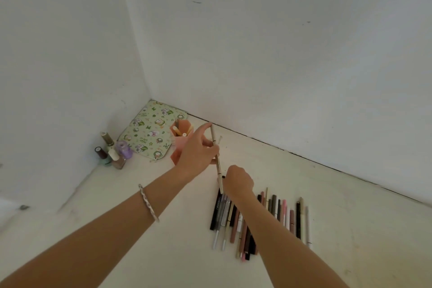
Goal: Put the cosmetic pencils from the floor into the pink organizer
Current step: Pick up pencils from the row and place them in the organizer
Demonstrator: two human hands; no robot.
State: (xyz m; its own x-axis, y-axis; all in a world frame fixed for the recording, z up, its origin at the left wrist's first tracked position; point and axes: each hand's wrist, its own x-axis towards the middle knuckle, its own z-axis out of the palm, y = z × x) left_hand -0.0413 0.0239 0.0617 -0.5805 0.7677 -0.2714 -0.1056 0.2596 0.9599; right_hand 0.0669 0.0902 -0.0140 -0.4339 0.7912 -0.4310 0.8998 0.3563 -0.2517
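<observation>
1. Left hand point(198, 149), frame centre, pinched a beige pencil point(217, 167) in a narrow grip, index finger along its upper end, just right of the pink organizer point(180, 145).
2. Right hand point(238, 182) was curled above the row of pencils point(284, 213) on the floor point(163, 252), lower centre; I could not tell whether its grip held anything.

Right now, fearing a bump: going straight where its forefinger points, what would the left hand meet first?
Likely the white wall near its floor seam; the left hand points just right of the pink organizer. Depth unclear.
</observation>
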